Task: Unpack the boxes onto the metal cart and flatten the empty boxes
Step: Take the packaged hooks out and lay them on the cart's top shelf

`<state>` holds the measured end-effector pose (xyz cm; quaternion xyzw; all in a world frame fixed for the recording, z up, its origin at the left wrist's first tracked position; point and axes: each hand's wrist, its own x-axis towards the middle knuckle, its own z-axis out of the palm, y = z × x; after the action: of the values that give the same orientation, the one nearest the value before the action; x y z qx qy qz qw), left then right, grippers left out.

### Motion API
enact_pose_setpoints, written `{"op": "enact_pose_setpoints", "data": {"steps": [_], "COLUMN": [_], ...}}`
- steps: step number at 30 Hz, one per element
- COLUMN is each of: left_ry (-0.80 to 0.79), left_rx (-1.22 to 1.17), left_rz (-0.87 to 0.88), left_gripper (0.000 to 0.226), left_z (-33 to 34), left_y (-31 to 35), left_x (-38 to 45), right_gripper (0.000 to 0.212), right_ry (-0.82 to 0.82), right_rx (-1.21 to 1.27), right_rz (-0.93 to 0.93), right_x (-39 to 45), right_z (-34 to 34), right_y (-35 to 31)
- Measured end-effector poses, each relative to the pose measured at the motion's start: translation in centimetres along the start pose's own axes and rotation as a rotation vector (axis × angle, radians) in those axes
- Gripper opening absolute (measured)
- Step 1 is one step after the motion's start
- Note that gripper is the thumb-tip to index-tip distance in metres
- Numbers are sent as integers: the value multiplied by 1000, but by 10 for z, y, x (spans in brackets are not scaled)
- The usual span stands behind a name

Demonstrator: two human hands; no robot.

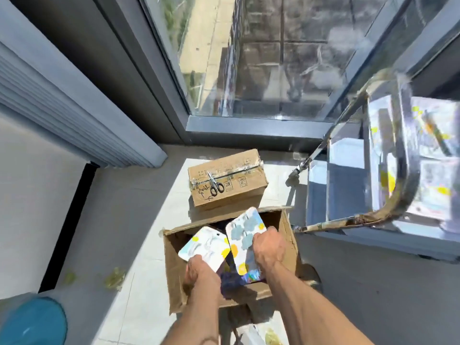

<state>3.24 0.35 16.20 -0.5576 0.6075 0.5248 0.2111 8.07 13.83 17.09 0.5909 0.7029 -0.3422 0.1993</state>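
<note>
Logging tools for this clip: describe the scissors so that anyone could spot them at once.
Find the big window; on the floor below it sits a taped, closed cardboard box. The scissors lie on its top: black handles, metal blades, the only tool there, unlike the open box nearer the hands.

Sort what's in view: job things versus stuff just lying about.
Job: open box, two packets in left hand and right hand, taped box, scissors, metal cart.
Lying about: teal object, floor scraps.
</note>
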Motion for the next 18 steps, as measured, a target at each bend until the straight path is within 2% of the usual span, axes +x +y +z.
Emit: {"op": "enact_pose_setpoints", "data": {"steps": [4,7,11,16,18], "left_ry": [-98,-86,-188,-381,-442], "left_rx": [-9,-58,-52,53,21], "left_rz": [97,110,227,380,373], "left_gripper": [47,48,58,42,40], "left_z": [7,20,63,125,156], "left_y": [22,46,70,59,41], "left_x": [-83,-162,-274,-398,-433], "right_gripper": [28,25,28,38,37], "right_ry": [83,189,300,466,519], "right_rx": [207,390,592,721,779], "right_rz": [2,25,25,76,97], "right_x": [-44,-69,-89,-87,-74], "right_z": [-99,-178,-291,-405,-438], "right_y": [-18,-26,-16,24,46]}}
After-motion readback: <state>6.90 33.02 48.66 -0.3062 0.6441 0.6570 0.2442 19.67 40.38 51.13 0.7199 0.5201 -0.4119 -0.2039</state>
